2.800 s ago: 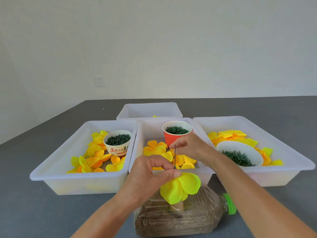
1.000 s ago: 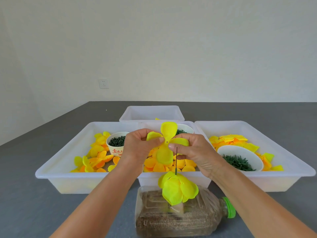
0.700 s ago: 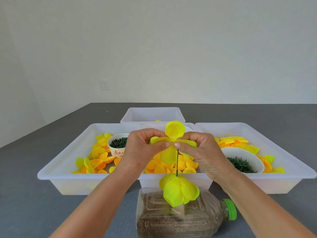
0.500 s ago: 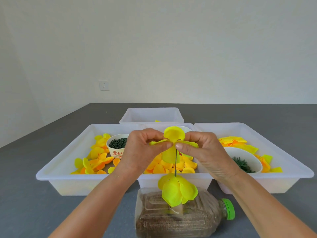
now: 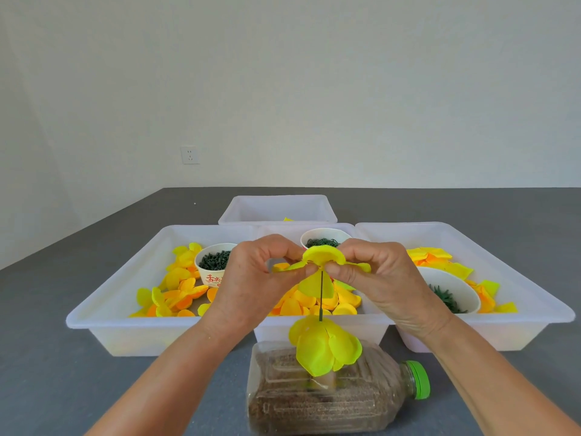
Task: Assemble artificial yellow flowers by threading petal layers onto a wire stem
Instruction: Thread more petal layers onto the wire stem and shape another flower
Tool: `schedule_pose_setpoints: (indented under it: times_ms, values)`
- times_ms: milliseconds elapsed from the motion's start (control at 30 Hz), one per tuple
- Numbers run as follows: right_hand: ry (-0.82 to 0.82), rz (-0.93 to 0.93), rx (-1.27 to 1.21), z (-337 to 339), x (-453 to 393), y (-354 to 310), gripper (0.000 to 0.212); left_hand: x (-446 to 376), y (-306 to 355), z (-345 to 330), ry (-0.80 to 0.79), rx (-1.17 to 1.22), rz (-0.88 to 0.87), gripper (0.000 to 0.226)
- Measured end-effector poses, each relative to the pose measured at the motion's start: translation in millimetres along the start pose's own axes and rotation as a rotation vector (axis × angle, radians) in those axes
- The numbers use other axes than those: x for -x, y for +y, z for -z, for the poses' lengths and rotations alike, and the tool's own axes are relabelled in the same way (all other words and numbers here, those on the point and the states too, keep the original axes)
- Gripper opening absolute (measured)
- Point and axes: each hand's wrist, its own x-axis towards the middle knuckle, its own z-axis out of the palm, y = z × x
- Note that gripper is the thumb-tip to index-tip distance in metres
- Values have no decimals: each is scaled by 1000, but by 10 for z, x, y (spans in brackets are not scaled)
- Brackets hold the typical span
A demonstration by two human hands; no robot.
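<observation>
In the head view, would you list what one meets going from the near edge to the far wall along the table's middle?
Bottle → lower petal cluster → wire stem → held petal layer → far bin → wall socket.

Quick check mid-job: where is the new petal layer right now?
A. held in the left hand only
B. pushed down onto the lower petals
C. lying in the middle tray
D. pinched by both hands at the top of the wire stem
D: the left hand and right hand both pinch the petal layer at the top of the wire stem, well above the lower petals.
</observation>
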Motion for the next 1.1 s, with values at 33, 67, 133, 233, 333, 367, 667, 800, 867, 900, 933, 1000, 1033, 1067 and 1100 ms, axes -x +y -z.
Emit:
schedule_pose_setpoints:
  times_ms: [33,67,133,233,333,367,667,800,867,900,933,1000,1033,1067,1100]
  values:
    - [-5,-5,0,10,0,-3,19,-5,4,-1,3,6,7,9]
    - [-10,-9,-3,21,2,-8,20,-9,7,0,5,15,11,10]
    - [-10,-3,-3,35,-3,-21,15,-6,22,2,1,24,11,10]
    - [-13,66,9,32,1,-26,9,16,46,9,-9,-1,-24,10]
    - [0,139,50,18,20,-12,11,44,50,20,-26,-49,-91,23]
    - [8,151,71,14,26,-10,12,56,53,24,-29,-52,-107,25]
    - [59,337,360,4,72,-19,8,140,-6,25,34,-314,-367,11]
    - [91,456,481,5,62,-19,5,134,-68,13,75,-517,-542,5]
    - [77,508,565,10,58,16,5,131,-93,1,79,-579,-624,6]
    - [69,518,596,12,60,39,7,135,-104,-4,77,-604,-652,7]
    - [65,516,611,15,65,60,8,141,-113,-8,72,-622,-670,8]
    - [61,505,605,22,70,91,10,156,-123,-16,66,-632,-680,8]
    - [60,505,600,24,72,100,10,160,-126,-17,65,-633,-678,7]
    - [56,509,598,24,75,107,9,159,-130,-17,65,-633,-677,7]
    - [51,514,602,24,78,112,7,158,-133,-16,66,-634,-677,7]
